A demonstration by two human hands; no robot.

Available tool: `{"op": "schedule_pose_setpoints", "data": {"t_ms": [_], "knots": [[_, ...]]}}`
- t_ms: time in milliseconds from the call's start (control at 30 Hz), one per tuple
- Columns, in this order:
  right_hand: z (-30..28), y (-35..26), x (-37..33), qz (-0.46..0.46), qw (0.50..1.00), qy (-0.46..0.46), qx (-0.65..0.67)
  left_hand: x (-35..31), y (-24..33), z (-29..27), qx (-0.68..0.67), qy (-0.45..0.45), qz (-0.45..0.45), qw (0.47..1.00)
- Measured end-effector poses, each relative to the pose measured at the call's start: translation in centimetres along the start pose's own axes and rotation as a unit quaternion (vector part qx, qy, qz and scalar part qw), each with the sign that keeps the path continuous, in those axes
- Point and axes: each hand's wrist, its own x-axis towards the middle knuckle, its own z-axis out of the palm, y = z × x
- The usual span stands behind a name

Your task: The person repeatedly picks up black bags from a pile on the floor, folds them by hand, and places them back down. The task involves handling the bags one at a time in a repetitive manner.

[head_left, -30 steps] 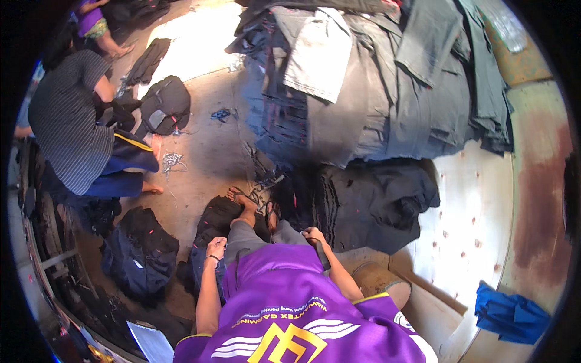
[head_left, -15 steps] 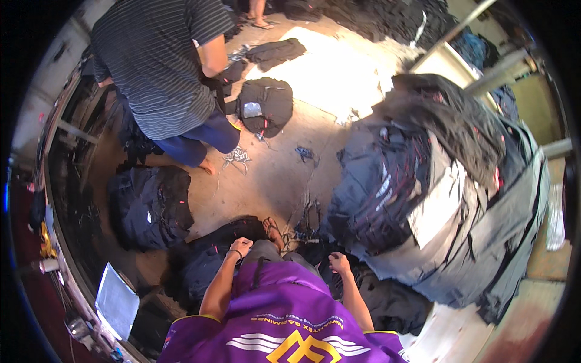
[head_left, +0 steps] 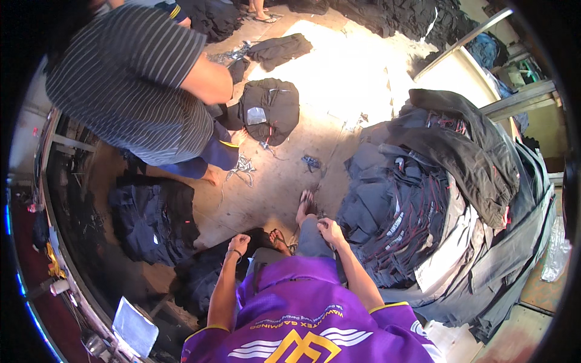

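Note:
My left hand (head_left: 239, 244), with a dark band at the wrist, is held curled above a heap of dark garments (head_left: 200, 272). Its fingers are closed, and anything inside them is hidden. Beside the knee of my grey trouser leg (head_left: 311, 237) is my right hand (head_left: 328, 231), fingers bent in; I cannot make out what they grip, if anything. My right foot (head_left: 305, 202) is forward on the floor, while my left foot (head_left: 279, 240) is farther back. Close on the right rises a big pile of dark garments (head_left: 387, 212) with red edges and white marks.
At the left a co-worker in a striped shirt (head_left: 139, 91) bends beside a tied black bundle (head_left: 269, 112). A stack of dark trousers (head_left: 154, 218) stands nearer. Pale strips of cloth (head_left: 242, 169) and a small dark scrap (head_left: 311, 162) lie on the floor.
My right foot has come forward and my right hand has moved forward, to the knee. The co-worker has shifted left and leans lower. Another person's dark sleeve now shows at the top left.

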Motion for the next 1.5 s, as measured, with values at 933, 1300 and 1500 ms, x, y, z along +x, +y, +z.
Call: {"op": "schedule_pose_setpoints", "data": {"t_ms": [933,1300,1500], "knots": [[-1.4,-11.5,19.5,0.267,0.941,0.201,0.051,53.4,41.3,16.9,0.297,-0.171,0.218,0.914],[3.7,-4.4,18.4,0.168,0.859,0.408,-0.261,78.8,42.0,23.8,0.748,-0.08,0.318,0.577],[3.1,-4.4,17.3,0.345,0.877,0.333,-0.042,82.3,44.8,25.3,0.842,-0.078,0.308,0.436]]}}
